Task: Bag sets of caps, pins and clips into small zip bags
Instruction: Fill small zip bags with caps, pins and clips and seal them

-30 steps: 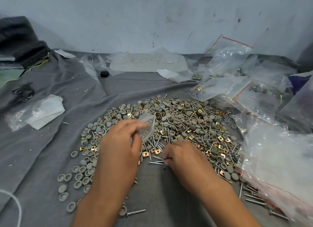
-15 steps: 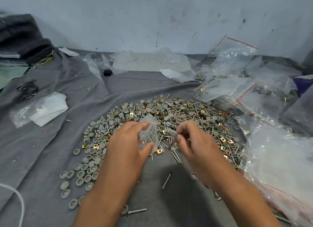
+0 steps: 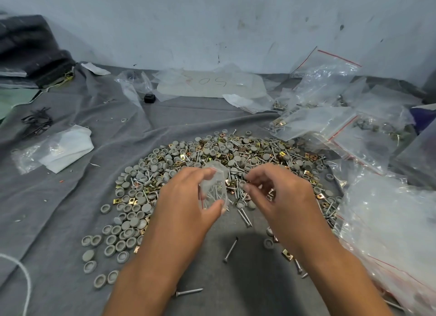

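A wide pile of grey caps [image 3: 132, 212], metal pins [image 3: 244, 217] and brass clips [image 3: 285, 154] covers the grey cloth in front of me. My left hand [image 3: 186, 204] holds a small clear zip bag [image 3: 213, 189] above the pile, thumb and fingers pinching its sides; several pins show inside it. My right hand [image 3: 280, 195] hovers just right of the bag's mouth, fingers curled and apart, with nothing that I can make out between them.
Large clear bags with red zip lines [image 3: 330, 79] are heaped at the right, some holding finished sets. A folded plastic packet [image 3: 63, 148] lies at the left. Loose pins [image 3: 230, 249] lie on the grey cloth [image 3: 59, 209] near me. A white wall stands behind.
My right hand rose from the pile with pins, brought them to the bag and let them go into it. My left hand kept holding the bag, which now shows pins inside.
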Demonstrator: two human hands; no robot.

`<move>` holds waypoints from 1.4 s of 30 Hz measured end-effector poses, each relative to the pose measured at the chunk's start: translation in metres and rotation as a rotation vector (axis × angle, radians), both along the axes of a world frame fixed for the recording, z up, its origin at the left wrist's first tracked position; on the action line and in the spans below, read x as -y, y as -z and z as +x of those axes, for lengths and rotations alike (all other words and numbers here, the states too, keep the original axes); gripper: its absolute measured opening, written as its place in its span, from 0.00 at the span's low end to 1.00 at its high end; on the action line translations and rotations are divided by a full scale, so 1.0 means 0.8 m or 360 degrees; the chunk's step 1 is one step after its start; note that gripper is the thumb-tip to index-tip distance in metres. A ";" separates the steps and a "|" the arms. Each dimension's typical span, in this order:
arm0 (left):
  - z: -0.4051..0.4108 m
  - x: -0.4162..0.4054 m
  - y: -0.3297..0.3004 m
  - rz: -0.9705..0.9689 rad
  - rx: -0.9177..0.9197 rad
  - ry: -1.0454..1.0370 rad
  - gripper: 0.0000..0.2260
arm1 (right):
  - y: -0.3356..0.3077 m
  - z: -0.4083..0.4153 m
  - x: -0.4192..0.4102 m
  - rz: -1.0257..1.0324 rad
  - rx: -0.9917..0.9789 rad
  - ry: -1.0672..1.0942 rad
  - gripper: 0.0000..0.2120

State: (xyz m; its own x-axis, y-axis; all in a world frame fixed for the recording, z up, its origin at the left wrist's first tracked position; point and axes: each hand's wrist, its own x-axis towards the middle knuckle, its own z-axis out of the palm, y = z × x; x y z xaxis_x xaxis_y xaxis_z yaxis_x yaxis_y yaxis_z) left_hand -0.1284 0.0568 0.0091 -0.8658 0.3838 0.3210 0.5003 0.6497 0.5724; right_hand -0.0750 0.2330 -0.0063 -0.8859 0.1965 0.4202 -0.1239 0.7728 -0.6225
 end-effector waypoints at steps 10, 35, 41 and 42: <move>0.000 0.001 0.002 -0.0031 0.0008 -0.0013 0.23 | 0.034 -0.002 0.018 0.0610 0.0923 0.0212 0.09; -0.005 0.004 0.011 -0.0098 0.0034 -0.0014 0.24 | 0.018 0.000 0.018 0.0482 0.0934 0.0211 0.08; -0.005 0.005 0.010 -0.0101 0.0025 -0.0020 0.24 | 0.021 0.005 0.015 0.0347 0.1018 -0.0207 0.08; -0.005 0.005 0.010 -0.0103 0.0025 -0.0023 0.24 | 0.022 0.005 0.017 0.0350 0.1030 -0.0255 0.08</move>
State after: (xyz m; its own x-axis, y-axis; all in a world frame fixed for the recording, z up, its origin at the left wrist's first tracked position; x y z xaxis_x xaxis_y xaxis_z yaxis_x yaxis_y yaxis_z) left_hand -0.1321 0.0531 0.0007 -0.8762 0.3906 0.2821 0.4817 0.6929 0.5366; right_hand -0.0709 0.2197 -0.0238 -0.9824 0.0138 -0.1862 0.0961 0.8925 -0.4407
